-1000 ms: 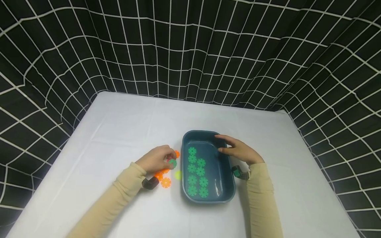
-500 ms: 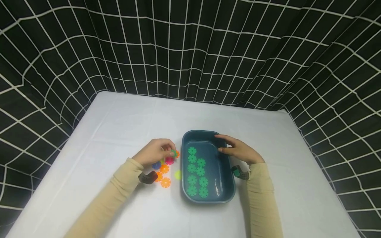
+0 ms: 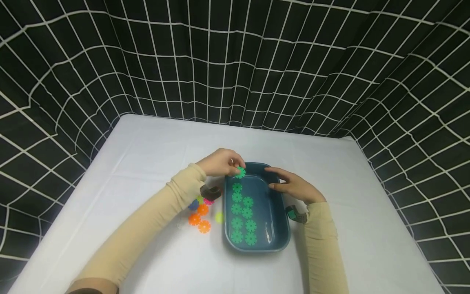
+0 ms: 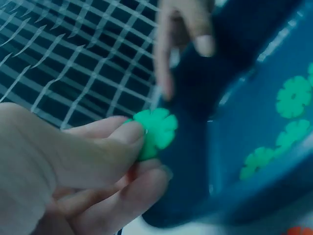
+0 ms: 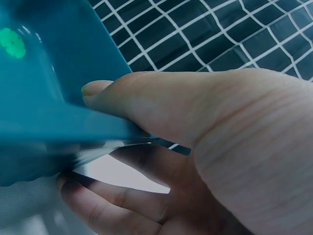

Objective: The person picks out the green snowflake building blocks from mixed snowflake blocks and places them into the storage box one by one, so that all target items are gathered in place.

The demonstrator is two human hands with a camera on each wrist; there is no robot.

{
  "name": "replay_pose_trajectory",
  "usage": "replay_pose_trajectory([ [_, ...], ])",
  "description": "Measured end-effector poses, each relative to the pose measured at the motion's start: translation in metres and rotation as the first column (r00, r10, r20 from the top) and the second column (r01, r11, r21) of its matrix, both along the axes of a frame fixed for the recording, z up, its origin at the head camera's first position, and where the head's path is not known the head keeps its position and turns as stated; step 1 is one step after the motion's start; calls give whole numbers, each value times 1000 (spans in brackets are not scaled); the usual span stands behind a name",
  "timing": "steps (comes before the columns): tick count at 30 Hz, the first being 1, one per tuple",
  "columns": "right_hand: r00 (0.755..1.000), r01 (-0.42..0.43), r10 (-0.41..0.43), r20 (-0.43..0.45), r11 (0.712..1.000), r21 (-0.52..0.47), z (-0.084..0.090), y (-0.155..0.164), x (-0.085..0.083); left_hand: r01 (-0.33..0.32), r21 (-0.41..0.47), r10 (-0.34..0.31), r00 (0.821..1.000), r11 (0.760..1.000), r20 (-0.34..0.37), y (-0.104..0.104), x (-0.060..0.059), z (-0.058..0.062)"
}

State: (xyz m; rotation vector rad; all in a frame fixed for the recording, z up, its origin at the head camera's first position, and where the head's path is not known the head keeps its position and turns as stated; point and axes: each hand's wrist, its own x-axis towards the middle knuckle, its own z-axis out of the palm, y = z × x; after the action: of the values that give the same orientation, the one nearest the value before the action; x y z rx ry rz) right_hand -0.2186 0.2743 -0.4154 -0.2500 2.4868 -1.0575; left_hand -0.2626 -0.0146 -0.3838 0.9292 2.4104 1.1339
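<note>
My left hand pinches a green gear-shaped disc over the far left corner of the blue tub; the left wrist view shows that disc between thumb and fingertips. Several green discs lie in two columns on the tub's floor. My right hand grips the tub's far right rim, thumb inside the wall and fingers under the rim.
Loose discs lie on the white table left of the tub: orange ones, a pink one, a blue one and a yellow-green one. Black gridded curtains close in the table on three sides.
My left hand lifted a green disc from the loose pile and carried it right and away, to above the tub's far left corner. The right hand stayed on the rim.
</note>
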Motion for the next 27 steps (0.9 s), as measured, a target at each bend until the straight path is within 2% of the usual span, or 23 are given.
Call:
replay_pose_trajectory([
  [3,1000,1,-1,-3,1000,-3,1,0,0,94,-78,-96,995,992,-14,18,-3,-3],
  [8,1000,-7,7,-15,1000,-16,2,-2,1,154,-217,-164,986,964,-30,37,-5,-19],
  [10,1000,-17,16,-19,1000,-23,2,-3,1,157,-264,-173,984,952,-35,41,-4,-25],
  [15,1000,-24,24,-12,999,-32,2,-5,1,164,-336,-190,981,927,-44,48,1,-29],
  [27,999,-38,38,-11,999,-23,-1,-8,-1,151,-396,-199,976,906,-84,48,9,-31],
])
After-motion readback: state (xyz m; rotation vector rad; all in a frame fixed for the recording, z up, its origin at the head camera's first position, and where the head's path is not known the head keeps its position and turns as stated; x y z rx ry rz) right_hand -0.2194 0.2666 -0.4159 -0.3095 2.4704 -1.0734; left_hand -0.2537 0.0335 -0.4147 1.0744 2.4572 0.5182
